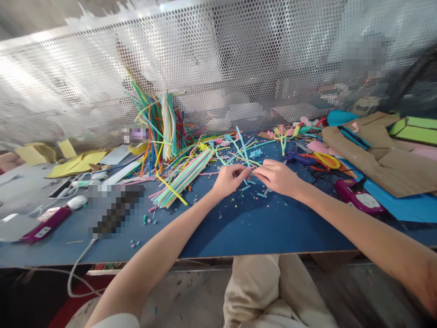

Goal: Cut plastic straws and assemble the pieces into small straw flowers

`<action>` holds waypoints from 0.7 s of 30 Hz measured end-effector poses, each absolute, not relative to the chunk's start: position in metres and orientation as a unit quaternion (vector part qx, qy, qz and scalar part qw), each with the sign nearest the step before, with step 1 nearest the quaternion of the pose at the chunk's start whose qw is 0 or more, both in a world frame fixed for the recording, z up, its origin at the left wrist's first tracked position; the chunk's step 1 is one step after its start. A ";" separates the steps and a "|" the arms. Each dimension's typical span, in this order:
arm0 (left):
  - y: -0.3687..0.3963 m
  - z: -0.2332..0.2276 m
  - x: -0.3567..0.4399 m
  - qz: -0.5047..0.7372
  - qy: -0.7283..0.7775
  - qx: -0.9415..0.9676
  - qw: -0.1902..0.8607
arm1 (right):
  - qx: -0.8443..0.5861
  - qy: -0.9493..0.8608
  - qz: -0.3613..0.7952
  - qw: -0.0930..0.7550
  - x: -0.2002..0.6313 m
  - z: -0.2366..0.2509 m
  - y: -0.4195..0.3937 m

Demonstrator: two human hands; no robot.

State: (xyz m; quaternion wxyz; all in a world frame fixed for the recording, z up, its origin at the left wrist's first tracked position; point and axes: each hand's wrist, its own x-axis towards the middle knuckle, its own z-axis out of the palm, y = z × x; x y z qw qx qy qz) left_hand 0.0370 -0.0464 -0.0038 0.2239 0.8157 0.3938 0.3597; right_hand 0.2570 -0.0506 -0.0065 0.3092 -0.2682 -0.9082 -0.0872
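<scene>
Blue tabletop, pale wooden front edge, running across the full width of the view. Perforated metal screen standing along its far side, catching bright light at the upper left. Dim shapes of another work area showing through the holes. Grey, stained concrete floor lying below the front edge. White cable hanging over the edge at left.

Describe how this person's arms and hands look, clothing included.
Both forearms are bare from elbow to wrist. The left hand and right hand wear no gloves; no rings or watch show. A pale sleeve edge appears at the left upper arm. Light beige trousers cover the lap.
</scene>
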 end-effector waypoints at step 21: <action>-0.048 -0.006 0.040 0.316 0.404 0.812 0.280 | -0.233 -0.917 -0.134 0.293 0.263 -0.013 -0.043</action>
